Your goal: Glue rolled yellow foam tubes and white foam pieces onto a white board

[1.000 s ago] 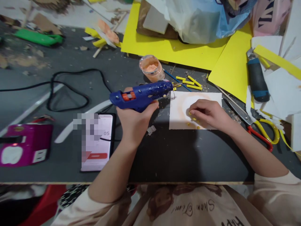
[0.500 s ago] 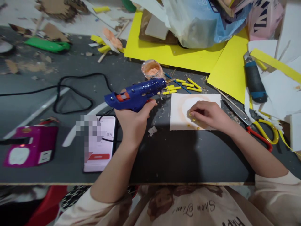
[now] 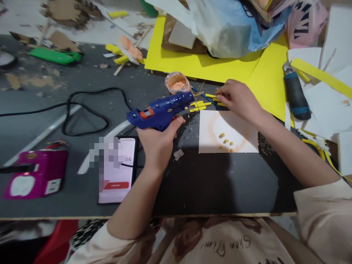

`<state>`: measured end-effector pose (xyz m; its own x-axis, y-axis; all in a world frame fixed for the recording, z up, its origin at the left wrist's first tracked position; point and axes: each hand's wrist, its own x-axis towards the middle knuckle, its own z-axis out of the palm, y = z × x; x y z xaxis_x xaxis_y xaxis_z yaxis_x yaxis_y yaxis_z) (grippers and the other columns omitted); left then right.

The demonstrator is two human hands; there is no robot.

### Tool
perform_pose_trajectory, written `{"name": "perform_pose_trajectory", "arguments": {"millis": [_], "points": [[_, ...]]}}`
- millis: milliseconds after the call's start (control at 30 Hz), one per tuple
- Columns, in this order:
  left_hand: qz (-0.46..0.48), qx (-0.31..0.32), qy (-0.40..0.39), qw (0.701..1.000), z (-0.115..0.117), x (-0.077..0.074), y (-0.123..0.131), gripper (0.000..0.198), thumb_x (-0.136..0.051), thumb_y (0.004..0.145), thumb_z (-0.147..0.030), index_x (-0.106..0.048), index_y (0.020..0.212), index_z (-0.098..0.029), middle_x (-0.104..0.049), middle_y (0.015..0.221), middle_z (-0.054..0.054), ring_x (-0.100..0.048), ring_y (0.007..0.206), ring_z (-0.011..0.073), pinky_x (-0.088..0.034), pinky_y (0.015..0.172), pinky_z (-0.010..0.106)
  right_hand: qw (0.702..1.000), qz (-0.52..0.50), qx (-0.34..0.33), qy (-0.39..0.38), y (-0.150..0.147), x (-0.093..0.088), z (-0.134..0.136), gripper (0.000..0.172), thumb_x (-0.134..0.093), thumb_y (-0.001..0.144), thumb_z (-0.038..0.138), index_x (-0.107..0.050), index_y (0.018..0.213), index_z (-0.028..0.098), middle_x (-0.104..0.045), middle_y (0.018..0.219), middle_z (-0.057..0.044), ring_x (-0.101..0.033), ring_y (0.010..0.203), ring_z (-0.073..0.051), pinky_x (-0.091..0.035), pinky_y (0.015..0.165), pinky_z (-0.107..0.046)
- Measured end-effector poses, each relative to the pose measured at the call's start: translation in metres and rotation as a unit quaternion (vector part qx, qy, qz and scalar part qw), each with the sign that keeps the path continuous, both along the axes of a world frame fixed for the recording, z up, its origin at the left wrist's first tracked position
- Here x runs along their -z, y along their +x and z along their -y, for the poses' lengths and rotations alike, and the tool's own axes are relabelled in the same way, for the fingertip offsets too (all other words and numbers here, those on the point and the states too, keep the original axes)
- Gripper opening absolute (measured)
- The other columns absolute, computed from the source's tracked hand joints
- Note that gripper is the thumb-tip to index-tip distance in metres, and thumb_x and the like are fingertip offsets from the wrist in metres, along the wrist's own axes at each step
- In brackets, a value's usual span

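Note:
My left hand is wrapped round the handle of a blue hot glue gun, its nozzle pointing right. My right hand is over several thin yellow paper rolls, thumb and fingertips pinched at one of them. Just below it lies a white card with a faint peach ring painted on it. Several short yellow roll pieces stand or lie on the card, inside and along the ring's lower part. An open jar of peach paint sits behind the glue gun's nozzle.
A phone lies left of my left forearm, beside a magenta box and a black cable. Yellow sheets and plastic bags are at the back. A utility knife and yellow-handled scissors lie to the right.
My right hand has moved up and away from the card to the yellow rolls, uncovering the short pieces on the card. My left hand holds the glue gun almost unmoved.

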<state>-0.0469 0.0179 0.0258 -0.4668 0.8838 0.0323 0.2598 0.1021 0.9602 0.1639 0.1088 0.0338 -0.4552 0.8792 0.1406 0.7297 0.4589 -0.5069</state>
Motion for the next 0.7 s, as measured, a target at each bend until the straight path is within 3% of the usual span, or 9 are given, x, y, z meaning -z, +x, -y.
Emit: {"name": "perform_pose_trajectory", "arguments": {"millis": [200,400,567,700], "points": [[-0.009,0.010,0.008,1.000,0.000,0.001,-0.001,0.019,-0.074,0.066,-0.032,-0.059,0.066,-0.020,-0.060,0.061,0.000,-0.049,0.049,0.0122,-0.042,0.048,0.029,0.996,0.087,0.027,-0.024,-0.027,0.022,-0.027,0.009,-0.059,0.086,0.025,-0.061,0.084,0.017,-0.060,0.093,-0.014,-0.057,0.094,-0.031,-0.045,0.080,-0.043],[-0.003,0.013,0.003,1.000,0.000,0.001,-0.001,0.018,-0.074,0.065,-0.031,-0.062,0.068,-0.020,-0.063,0.067,0.000,-0.050,0.049,0.0120,-0.041,0.047,0.028,0.997,0.065,0.044,-0.010,-0.030,0.008,-0.027,0.007,-0.056,0.085,0.016,-0.056,0.079,0.018,-0.060,0.088,-0.012,-0.057,0.091,-0.027,-0.044,0.081,-0.041],[0.004,0.021,0.017,1.000,0.001,0.001,-0.001,0.017,-0.075,0.065,-0.030,-0.061,0.064,-0.020,-0.059,0.060,-0.001,-0.050,0.048,0.0122,-0.038,0.046,0.028,0.988,-0.102,0.104,-0.052,-0.004,-0.014,0.005,0.005,-0.053,0.090,0.019,-0.056,0.087,0.020,-0.063,0.085,-0.004,-0.059,0.078,-0.016,-0.045,0.074,-0.031],[-0.001,0.026,-0.001,1.000,0.002,0.004,-0.002,0.019,-0.076,0.064,-0.032,-0.061,0.064,-0.020,-0.059,0.059,-0.001,-0.050,0.048,0.0123,-0.040,0.047,0.028,0.964,-0.213,0.126,-0.094,0.020,-0.011,0.050,0.011,-0.054,0.091,0.030,-0.060,0.096,0.021,-0.065,0.089,-0.003,-0.062,0.080,-0.016,-0.048,0.070,-0.030]]}}
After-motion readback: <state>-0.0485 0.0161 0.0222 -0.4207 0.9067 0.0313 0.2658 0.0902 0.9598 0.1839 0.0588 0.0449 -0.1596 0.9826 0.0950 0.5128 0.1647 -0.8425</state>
